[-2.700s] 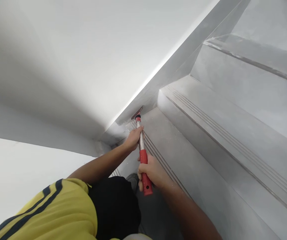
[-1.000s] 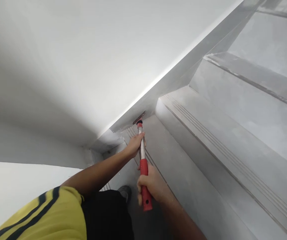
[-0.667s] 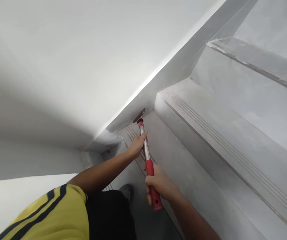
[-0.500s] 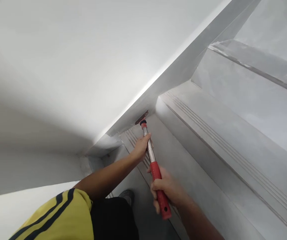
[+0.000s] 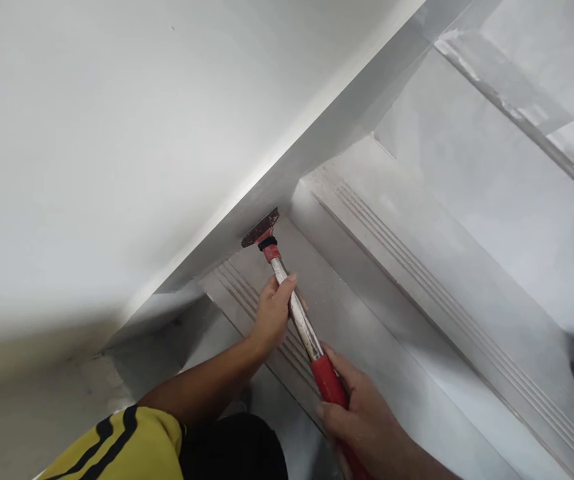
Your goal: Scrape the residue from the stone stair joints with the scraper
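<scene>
Head view: left hand (image 5: 270, 315) wrapped round the metal shaft of the scraper (image 5: 293, 308), right hand (image 5: 361, 423) clamped on its red grip. Blade (image 5: 261, 227) pressed against the grey skirting (image 5: 287, 180) just above the stair tread (image 5: 317, 293). Dust and white smears left on the steps, so scraping only partly done

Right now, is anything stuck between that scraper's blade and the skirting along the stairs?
Nothing visible. The scraper is held in the left hand and right hand, and its blade sits against the grey skirting above the stair tread.
</scene>
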`<action>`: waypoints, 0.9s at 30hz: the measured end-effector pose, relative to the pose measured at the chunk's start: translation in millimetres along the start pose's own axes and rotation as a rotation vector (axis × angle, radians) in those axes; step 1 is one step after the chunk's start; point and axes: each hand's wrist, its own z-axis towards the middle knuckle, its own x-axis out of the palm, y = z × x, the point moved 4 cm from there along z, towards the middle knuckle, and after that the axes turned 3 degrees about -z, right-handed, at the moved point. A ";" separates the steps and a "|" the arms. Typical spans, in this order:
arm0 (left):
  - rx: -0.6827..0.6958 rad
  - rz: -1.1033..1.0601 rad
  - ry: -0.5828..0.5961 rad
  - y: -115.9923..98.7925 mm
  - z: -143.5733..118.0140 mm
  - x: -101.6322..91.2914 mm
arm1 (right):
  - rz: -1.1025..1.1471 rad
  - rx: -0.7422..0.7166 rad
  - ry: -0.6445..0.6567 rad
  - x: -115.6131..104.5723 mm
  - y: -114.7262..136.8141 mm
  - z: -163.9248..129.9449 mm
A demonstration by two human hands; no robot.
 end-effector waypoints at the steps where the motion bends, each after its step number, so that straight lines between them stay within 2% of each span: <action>1: 0.005 -0.007 0.001 -2.7 -2.8 1.3 | 0.002 -0.007 -0.010 0.3 3.3 -2.8; 7: 0.022 0.016 0.034 -18.7 -9.1 12.5 | 0.031 -0.016 0.033 -2.3 9.4 -8.4; 13: 0.011 0.065 -0.097 -7.3 14.0 5.7 | 0.102 -0.011 0.122 2.6 6.9 12.4; 17: 0.060 0.083 -0.013 -4.2 17.4 7.3 | 0.066 -0.015 0.119 -3.0 3.9 14.4; 21: 0.082 0.117 -0.040 -1.9 27.4 9.5 | 0.023 -0.063 0.091 -11.3 2.6 22.6; 27: 0.077 0.163 -0.029 1.2 35.8 7.0 | 0.021 -0.074 0.155 -19.5 -0.4 29.9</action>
